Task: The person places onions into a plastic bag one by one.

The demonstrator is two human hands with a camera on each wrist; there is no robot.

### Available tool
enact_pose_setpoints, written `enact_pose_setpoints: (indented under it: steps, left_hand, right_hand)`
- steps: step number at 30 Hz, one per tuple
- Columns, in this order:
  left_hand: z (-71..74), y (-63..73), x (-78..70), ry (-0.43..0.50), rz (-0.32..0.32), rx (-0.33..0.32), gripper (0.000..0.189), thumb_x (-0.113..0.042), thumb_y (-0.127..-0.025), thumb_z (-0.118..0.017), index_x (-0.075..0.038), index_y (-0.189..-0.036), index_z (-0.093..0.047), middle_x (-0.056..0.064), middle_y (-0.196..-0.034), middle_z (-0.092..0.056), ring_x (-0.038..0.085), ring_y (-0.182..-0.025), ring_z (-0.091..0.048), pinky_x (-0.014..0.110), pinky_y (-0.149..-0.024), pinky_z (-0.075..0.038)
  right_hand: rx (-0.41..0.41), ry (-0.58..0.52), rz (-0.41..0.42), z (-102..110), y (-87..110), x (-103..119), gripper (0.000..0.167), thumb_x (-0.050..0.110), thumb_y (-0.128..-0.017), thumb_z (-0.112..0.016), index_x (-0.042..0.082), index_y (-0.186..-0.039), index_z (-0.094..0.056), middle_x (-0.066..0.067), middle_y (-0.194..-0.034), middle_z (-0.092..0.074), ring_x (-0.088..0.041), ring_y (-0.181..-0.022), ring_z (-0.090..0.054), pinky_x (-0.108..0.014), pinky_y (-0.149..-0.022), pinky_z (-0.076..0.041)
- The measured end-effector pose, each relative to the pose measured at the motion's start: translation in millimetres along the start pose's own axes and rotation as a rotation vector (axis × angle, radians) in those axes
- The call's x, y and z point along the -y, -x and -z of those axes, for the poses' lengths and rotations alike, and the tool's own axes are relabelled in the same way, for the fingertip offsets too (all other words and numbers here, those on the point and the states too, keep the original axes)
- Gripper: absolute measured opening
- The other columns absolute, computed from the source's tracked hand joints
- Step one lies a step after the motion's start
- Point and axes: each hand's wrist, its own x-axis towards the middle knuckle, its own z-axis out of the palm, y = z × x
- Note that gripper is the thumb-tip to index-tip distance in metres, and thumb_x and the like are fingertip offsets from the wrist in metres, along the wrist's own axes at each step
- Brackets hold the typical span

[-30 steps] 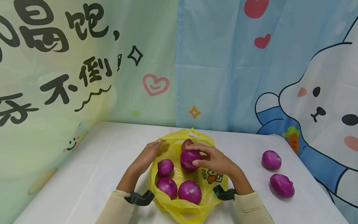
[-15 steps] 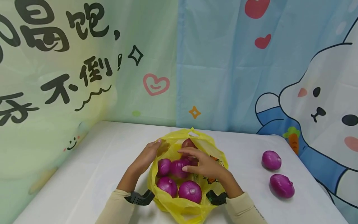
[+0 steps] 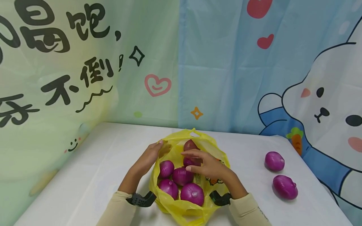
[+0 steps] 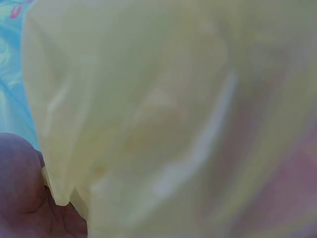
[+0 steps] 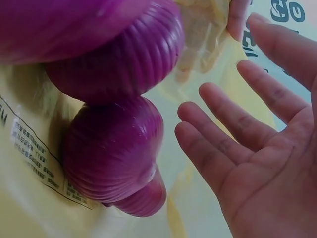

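Observation:
A yellow plastic bag [image 3: 209,201] stands with its mouth open, several red onions inside. My left hand [image 3: 145,160] holds its left rim; in the right wrist view, the fingers show through the film. Over the bag's right side, my right hand [image 3: 209,164] has its fingers spread and grips nothing. Just left of its thumb lies a red onion [image 3: 182,176]. Another onion [image 3: 191,162] is partly hidden under the right fingers. A reddish-brown round thing [image 3: 190,145] sits at the back of the bag. Yellow film [image 4: 148,109] fills most of the left wrist view.
Two more red onions, one farther back [image 3: 274,161] and one nearer [image 3: 285,187], lie on the white table [image 3: 90,175] to the right of the bag. A printed curtain [image 3: 220,78] hangs behind the table.
My right hand has let go of an onion, which now lies among the others in the bag, lower and to the left. The left hand has stayed at the rim.

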Motion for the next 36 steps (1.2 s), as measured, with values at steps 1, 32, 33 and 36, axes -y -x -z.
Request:
enact_pose_setpoints:
  steps: [1,32,33,36]
  left_hand:
    - [0.0,0.0,0.3,-0.001,-0.001,0.002,0.054,-0.036,-0.108,-0.025,0.003,-0.134,-0.051,0.016,-0.127,-0.057,0.032,-0.124,-0.049,0.051,-0.109,-0.029]
    - [1.9,-1.1,-0.5,-0.014,0.028,-0.029,0.053,-0.036,-0.107,-0.026,0.002,-0.136,-0.050,0.017,-0.132,-0.054,0.032,-0.127,-0.047,0.052,-0.111,-0.025]
    - [2.0,-0.6,-0.6,-0.016,0.030,-0.032,0.053,-0.036,-0.107,-0.026,0.002,-0.136,-0.050,0.016,-0.132,-0.054,0.031,-0.127,-0.047,0.052,-0.111,-0.025]
    - [1.9,0.4,-1.0,-0.008,0.026,-0.039,0.052,-0.035,-0.107,-0.026,0.003,-0.135,-0.051,0.016,-0.132,-0.054,0.031,-0.128,-0.046,0.052,-0.111,-0.025]
  right_hand:
    - [0.000,-0.010,0.000,1,0.3,0,0.050,0.023,-0.093,-0.068,0.011,-0.139,-0.052,-0.005,-0.139,-0.051,-0.029,-0.128,-0.048,-0.048,-0.100,-0.042]
    - [-0.113,-0.099,-0.033,57,72.0,16,0.040,0.008,-0.097,-0.059,0.006,-0.136,-0.053,-0.013,-0.134,-0.056,-0.028,-0.125,-0.051,-0.028,-0.092,-0.048]
    - [-0.141,-0.085,-0.035,59,76.4,15,0.039,0.008,-0.097,-0.059,0.005,-0.136,-0.054,-0.014,-0.134,-0.056,-0.027,-0.125,-0.052,-0.027,-0.092,-0.048]
    - [-0.260,-0.014,-0.038,61,91.1,12,0.038,0.009,-0.096,-0.061,0.007,-0.133,-0.057,-0.010,-0.134,-0.057,-0.018,-0.123,-0.054,-0.026,-0.091,-0.048]
